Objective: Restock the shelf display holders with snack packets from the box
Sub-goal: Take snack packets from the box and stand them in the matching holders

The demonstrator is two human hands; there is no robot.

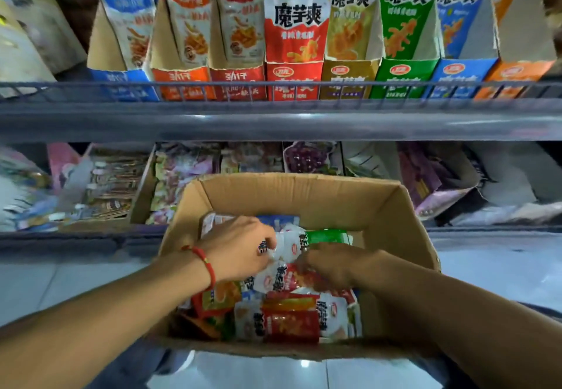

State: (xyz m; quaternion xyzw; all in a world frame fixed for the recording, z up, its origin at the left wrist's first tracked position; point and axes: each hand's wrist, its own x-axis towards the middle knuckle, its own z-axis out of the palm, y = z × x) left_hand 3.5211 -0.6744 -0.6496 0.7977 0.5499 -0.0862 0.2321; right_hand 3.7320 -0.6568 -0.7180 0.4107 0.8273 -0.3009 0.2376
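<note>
An open cardboard box (319, 194) sits below me, holding several snack packets in red, green, blue and orange. Both hands reach into it. My left hand (240, 249), with a red bracelet on the wrist, pinches a white and green packet (310, 241) at its left end. My right hand (334, 264) has its fingers curled on packets beside it, over a red and white packet (282, 277). On the upper shelf stand the display holders: red (293, 80), yellow (346, 77), green (401, 75), blue (462, 74) and orange (517, 77), each with packets standing in it.
A grey wire rail and shelf edge (273, 115) run across in front of the holders. Further holders (182, 78) stand at the upper left. The lower shelf (106, 182) behind the box holds mixed snack bags. Pale tiled floor (304, 373) shows beneath the box.
</note>
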